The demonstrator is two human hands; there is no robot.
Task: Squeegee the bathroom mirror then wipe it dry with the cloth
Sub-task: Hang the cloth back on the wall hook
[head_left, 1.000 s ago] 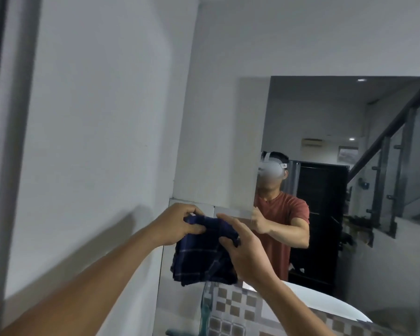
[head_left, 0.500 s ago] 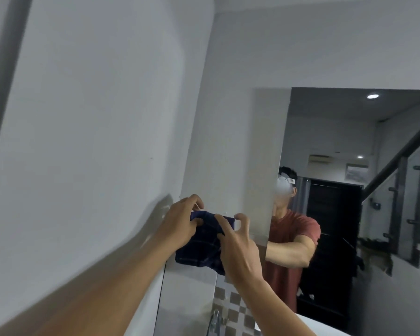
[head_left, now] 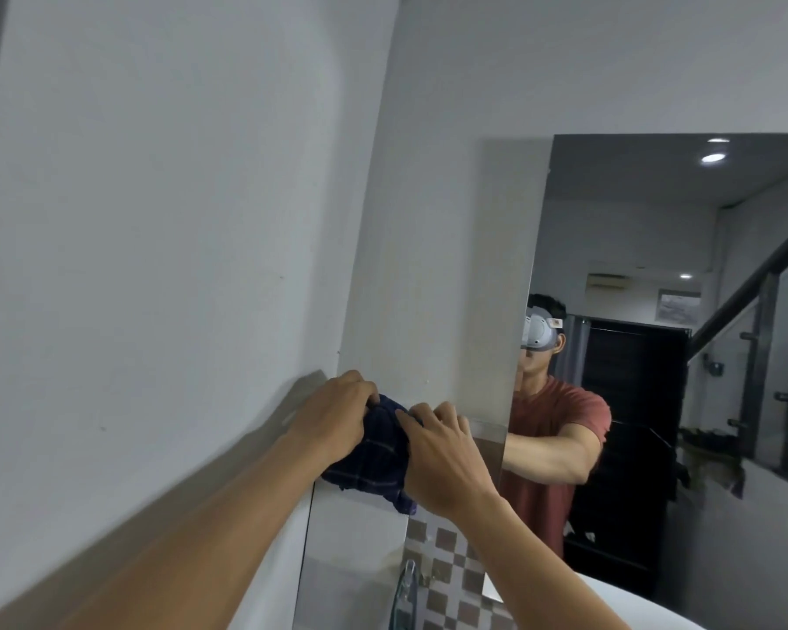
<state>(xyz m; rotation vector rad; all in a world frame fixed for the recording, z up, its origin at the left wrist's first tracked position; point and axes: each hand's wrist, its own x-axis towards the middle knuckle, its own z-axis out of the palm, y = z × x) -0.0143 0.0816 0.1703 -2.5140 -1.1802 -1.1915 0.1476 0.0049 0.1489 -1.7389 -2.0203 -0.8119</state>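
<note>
Compared with a second ago, the checked cloth [head_left: 374,456] has been gathered from a loosely hanging sheet into a tight wad, and the two hands have been drawn closer together around it.

It is now held at lower centre of the frame, close to the left edge of the mirror [head_left: 656,197] and beside the pale wall [head_left: 155,220] – whether the fabric touches the glass cannot be told. The left hand [head_left: 337,416] is curled over the top of the wad, and the right hand [head_left: 442,461] is wrapped into its right side, so both grip it. A ragged corner is left dangling below.

The cloth is judged to be light, soft and limp, with no shape of its own; it would best be taken as a folded pad under a flat palm, so that loose corners are not dragged across the glass. The mirror is rigid and fragile, so even, moderate pressure is advised.

Lower in the frame a tap [head_left: 408,579], checkered tiles [head_left: 446,561] and a white basin [head_left: 656,602] are seen – no squeegee is in view.
</note>
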